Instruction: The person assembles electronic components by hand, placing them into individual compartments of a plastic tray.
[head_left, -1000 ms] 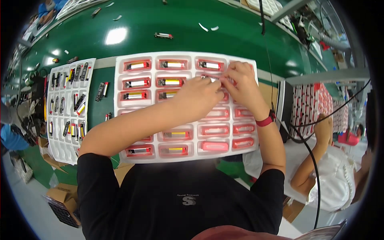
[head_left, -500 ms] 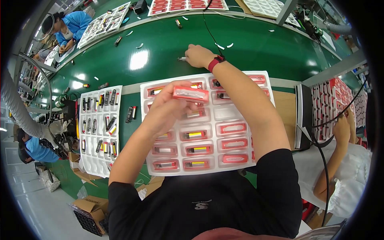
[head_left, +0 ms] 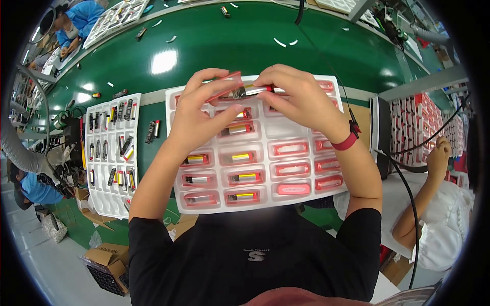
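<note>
- We see the left hand (head_left: 198,104) closed on a red translucent case (head_left: 224,87), which slants upward to the right.
- The right hand (head_left: 302,94) pinches a slim part (head_left: 252,91), silver and dark with a red end, between thumb and fingers.
- Both pieces sit over the far edge of a white tray (head_left: 278,130). The part's dark end meets the right end of the case — we cannot tell whether it is inside.
- In the tray's left columns we count several filled cases (head_left: 244,178); near right lie pale-centred red cases (head_left: 291,169) and one solid pink piece (head_left: 293,189).
- A red wristband (head_left: 347,142) circles the right wrist.
- To the left we note a second tray (head_left: 98,199) of dark, slim devices, with a pair of loose devices (head_left: 150,131) between the trays on the green table (head_left: 204,48).
- White curved strips (head_left: 279,43) lie far off.
- To the right: stacked red-filled trays (head_left: 408,127) and, just beside — a co-worker's hand (head_left: 438,154) below them.
</note>
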Tool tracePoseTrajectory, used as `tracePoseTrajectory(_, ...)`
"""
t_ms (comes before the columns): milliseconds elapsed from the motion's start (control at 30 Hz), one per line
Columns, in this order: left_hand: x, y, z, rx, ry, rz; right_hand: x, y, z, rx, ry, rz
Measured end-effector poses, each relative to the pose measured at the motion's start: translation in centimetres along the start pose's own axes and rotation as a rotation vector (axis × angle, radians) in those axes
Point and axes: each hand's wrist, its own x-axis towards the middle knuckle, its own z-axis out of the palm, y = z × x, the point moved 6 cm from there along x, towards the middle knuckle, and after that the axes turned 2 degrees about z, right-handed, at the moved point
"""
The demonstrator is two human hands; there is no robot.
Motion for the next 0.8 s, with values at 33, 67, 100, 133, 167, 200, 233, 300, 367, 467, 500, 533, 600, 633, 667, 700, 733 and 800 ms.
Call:
tracePoseTrajectory(33, 0.0, 0.3, 0.5, 0.023, -0.024, 0.016, -0.6, -0.2, 0.0, 0.013, -0.003, -0.001)
tracePoseTrajectory(67, 0.1, 0.4, 0.8, 0.019, -0.032, 0.013, -1.2, -0.2, -0.1, 0.015, -0.001, 0.008)
tracePoseTrajectory(100, 0.1, 0.8, 1.2, 0.027, -0.053, 0.075, -1.7, -0.3, -0.2, 0.007, 0.002, 0.006)
tracePoseTrajectory(133, 0.2, 1.2, 1.5, 0.037, -0.074, 0.140, -2.0, -0.3, -0.3, -0.002, 0.008, 0.002)
tracePoseTrajectory(167, 0.2, 1.5, 1.7, 0.050, -0.062, 0.159, -2.3, -0.3, -0.4, 0.000, 0.013, 0.006)
tracePoseTrajectory(200, 0.2, 1.5, 1.8, 0.052, -0.068, 0.159, -2.6, -0.3, -0.4, 0.002, 0.005, -0.001)
tracePoseTrajectory(233, 0.0, 1.8, 1.9, 0.111, -0.066, 0.198, -2.8, -0.5, -0.4, 0.004, -0.005, -0.010)
tracePoseTrajectory(300, -0.2, 2.2, 2.0, 0.175, -0.068, 0.236, -3.0, -0.8, -0.3, 0.012, -0.007, -0.015)
tracePoseTrajectory(367, -0.3, 1.9, 2.2, 0.105, -0.077, 0.183, -3.3, -0.9, -0.2, 0.017, -0.009, -0.017)
tracePoseTrajectory(467, -0.4, 2.1, 2.0, 0.130, -0.084, 0.207, -3.4, -1.1, -0.3, 0.017, 0.022, -0.051)
tracePoseTrajectory(500, -0.5, 2.1, 2.0, 0.132, -0.086, 0.204, -3.4, -1.1, -0.2, 0.035, 0.016, -0.036)
tracePoseTrajectory(533, -0.5, 2.0, 2.0, 0.106, -0.088, 0.190, -3.4, -1.1, -0.1, 0.052, 0.010, -0.022)
tracePoseTrajectory(600, -0.6, 2.0, 2.1, 0.081, -0.088, 0.174, -3.4, -1.3, -0.1, 0.064, 0.021, -0.024)
tracePoseTrajectory(633, -0.5, 2.0, 2.1, 0.076, -0.073, 0.147, -3.3, -1.5, -0.1, 0.074, 0.033, -0.028)
tracePoseTrajectory(667, -0.5, 2.0, 2.0, 0.070, -0.056, 0.120, -3.3, -1.7, -0.1, 0.074, 0.030, -0.031)
tracePoseTrajectory(700, -0.6, 1.7, 2.1, 0.070, -0.052, 0.119, -3.2, -1.8, -0.2, 0.094, 0.026, -0.024)
tracePoseTrajectory(733, -0.7, 1.2, 2.1, 0.011, -0.057, 0.097, -3.1, -1.9, -0.3, 0.115, 0.020, -0.022)
tracePoseTrajectory(800, -0.9, 1.0, 1.9, -0.048, -0.052, 0.075, -3.3, -2.4, -0.7, 0.083, 0.045, 0.001)
